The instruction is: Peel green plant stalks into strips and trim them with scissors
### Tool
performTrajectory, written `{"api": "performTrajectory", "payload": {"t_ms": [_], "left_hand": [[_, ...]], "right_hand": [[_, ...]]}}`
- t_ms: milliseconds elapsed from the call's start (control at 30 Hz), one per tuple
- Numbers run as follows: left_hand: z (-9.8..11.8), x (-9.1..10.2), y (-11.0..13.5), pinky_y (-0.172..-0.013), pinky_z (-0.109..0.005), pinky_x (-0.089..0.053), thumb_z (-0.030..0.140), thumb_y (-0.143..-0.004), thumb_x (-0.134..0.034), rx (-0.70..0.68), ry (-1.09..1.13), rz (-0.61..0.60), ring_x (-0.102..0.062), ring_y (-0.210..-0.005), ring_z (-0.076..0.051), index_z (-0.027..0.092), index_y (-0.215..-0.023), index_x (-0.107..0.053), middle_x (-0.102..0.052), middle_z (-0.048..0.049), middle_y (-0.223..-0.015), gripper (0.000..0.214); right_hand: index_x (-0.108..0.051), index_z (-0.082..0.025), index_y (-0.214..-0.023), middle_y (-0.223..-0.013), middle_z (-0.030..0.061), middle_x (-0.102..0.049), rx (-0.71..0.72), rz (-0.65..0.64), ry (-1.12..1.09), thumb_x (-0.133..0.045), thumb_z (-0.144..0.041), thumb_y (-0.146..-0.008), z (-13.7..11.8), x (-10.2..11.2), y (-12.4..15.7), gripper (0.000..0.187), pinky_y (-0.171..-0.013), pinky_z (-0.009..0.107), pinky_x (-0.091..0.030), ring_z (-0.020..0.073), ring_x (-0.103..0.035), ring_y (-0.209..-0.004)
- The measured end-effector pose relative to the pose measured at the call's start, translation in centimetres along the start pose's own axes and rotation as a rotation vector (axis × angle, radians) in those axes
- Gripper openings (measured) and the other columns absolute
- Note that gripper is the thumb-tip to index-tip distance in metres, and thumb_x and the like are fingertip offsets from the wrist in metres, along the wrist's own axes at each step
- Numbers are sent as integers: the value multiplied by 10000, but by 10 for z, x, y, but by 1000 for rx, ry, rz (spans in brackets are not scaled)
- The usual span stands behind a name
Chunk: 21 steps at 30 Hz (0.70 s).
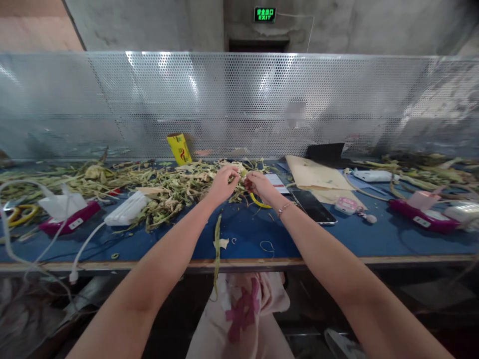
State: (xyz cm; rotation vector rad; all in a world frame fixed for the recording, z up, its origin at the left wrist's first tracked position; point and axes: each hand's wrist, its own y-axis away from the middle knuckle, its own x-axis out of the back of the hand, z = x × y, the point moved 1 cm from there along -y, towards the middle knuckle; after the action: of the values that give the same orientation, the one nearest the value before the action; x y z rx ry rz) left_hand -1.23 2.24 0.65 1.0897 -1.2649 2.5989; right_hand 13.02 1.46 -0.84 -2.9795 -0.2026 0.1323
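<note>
Both hands meet over the near right part of a heap of dried, pale green plant strips (179, 192). My left hand (224, 183) is closed, thumb and fingertips pinched together. Close to its right, my right hand (258, 183) is also pinched shut, with a bracelet on the wrist. Small pale bits show at the fingertips, too small to tell from the heap behind. Under the right hand lies a yellow loop (261, 201), like a scissors handle, partly hidden. A long green strip (217, 244) hangs over the table's front edge, beside a pale scrap (223, 243).
A perforated metal screen (209, 99) backs the blue table (149, 244). A yellow tube (179, 148) leans behind the heap. Right are a phone (314, 207), brown cardboard (318, 174) and a pink case (346, 205). A white power strip (127, 208) and cables lie left.
</note>
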Motion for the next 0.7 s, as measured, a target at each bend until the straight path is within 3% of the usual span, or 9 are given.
{"api": "performTrajectory", "payload": {"t_ms": [267, 467, 700], "left_hand": [[0, -2, 1, -713, -242, -446, 213, -726, -518, 135, 277, -91, -564, -899, -139, 144, -831, -563, -610, -78, -1037, 133], [-4, -5, 1, -695, -239, -451, 256, -729, -526, 171, 340, -23, -580, -780, -120, 141, -881, -594, -648, -61, -926, 202], [-1, -3, 1, -664, -244, -443, 254, -704, -559, 180, 276, 22, -579, -740, -130, 147, -768, -634, -661, -46, -831, 145]], "right_hand": [[-402, -191, -623, -543, -42, -448, 29, 54, 53, -446, -285, -730, 4, 3, -4, 149, -479, 202, -327, 79, -432, -498], [-409, -189, -626, -538, -46, -449, 40, 38, 78, -446, -275, -733, 4, 2, -4, 142, -460, 194, -321, 69, -417, -474], [-408, -189, -642, -523, -53, -443, 2, 13, 29, -457, -266, -729, 5, -3, -4, 126, -439, 191, -307, 68, -418, -458]]}}
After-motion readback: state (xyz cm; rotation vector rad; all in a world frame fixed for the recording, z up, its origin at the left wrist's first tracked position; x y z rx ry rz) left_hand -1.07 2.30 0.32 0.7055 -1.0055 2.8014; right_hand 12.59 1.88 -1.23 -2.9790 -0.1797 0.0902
